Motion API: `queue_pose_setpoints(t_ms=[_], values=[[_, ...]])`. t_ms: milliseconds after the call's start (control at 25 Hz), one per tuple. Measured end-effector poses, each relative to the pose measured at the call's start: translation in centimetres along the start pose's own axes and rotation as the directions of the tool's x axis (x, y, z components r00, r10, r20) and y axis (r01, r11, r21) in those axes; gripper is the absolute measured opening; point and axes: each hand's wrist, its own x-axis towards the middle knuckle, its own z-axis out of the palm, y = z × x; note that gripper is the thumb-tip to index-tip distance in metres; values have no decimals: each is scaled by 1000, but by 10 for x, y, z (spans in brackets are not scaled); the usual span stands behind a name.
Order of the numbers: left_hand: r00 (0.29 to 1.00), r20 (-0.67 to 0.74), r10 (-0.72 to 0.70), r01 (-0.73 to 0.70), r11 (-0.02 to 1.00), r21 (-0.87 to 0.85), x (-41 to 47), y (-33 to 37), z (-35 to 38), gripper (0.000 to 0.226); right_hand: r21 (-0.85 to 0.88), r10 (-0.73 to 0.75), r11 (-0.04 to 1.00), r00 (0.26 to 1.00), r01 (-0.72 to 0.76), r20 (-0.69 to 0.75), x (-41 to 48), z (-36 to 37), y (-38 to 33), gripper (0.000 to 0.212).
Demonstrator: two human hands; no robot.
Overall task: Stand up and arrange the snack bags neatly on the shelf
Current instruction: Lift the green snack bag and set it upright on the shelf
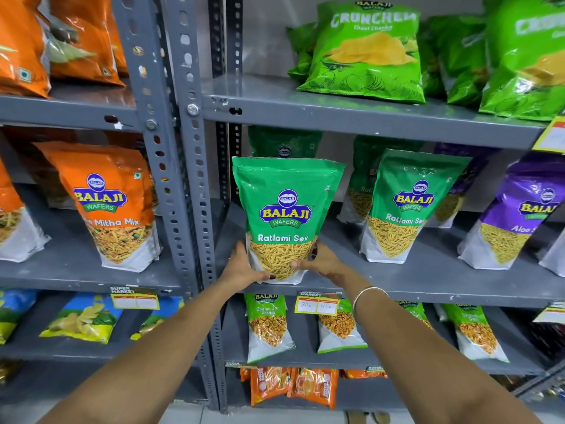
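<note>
A green Ratlami Sev bag (286, 209) stands upright at the front left of the grey middle shelf (412, 280). My left hand (243, 266) grips its lower left corner and my right hand (321, 263) grips its lower right corner, thumbs across the front. Another green bag (284, 142) stands directly behind it, mostly hidden. A second Ratlami Sev bag (403, 206) stands upright to the right, with one more behind it. A purple Aloo Sev bag (513, 215) leans further right.
Green Crunchem bags (367, 53) fill the shelf above. Orange Mitha Mix bags (113, 206) sit in the left bay beyond the perforated grey upright (180, 179). Chana bags (267, 325) and a yellow price tag (318, 304) are below my hands.
</note>
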Motion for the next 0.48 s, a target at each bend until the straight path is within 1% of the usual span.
queue_pose_setpoints(t_ms=[40,80,120,160,200,240,280,320,360,400,440,480], values=[[994,-96,53,-45,995,85,-5,-3,0,89,-17,23,1000,1000,-23,-4,0,-4,1,88],[968,-201,150,-113,977,182,-11,-6,3,87,-38,54,998,998,-56,-35,-1,-11,3,93],[922,-273,275,-202,943,265,-18,-11,7,81,-70,82,994,993,-88,-79,-3,-20,7,94],[865,-295,405,-305,893,332,-24,-15,13,71,-117,105,986,986,-120,-130,-4,-31,13,92],[811,-264,523,-405,826,393,-30,-14,20,64,-173,119,973,974,-153,-193,-6,-45,20,89],[753,-207,624,-489,742,459,-31,-12,31,62,-210,139,957,953,-199,-271,-9,-61,28,88],[701,-132,701,-550,649,525,-31,-4,45,61,-231,159,938,915,-257,-371,-12,-81,37,87],[652,-77,754,-591,570,571,-31,5,61,58,-218,186,924,868,-313,-460,-15,-101,45,88],[625,-41,779,-624,531,573,-30,19,77,54,-195,205,914,820,-355,-534,-19,-122,51,90],[619,-13,785,-655,526,543,-27,36,92,53,-166,218,912,785,-376,-580,-23,-143,57,91],[644,6,765,-665,555,499,-23,56,106,55,-134,221,920,772,-367,-596,-24,-162,64,93],[689,5,725,-650,615,447,-14,75,124,58,-82,231,938,784,-337,-577,-22,-184,73,97]])
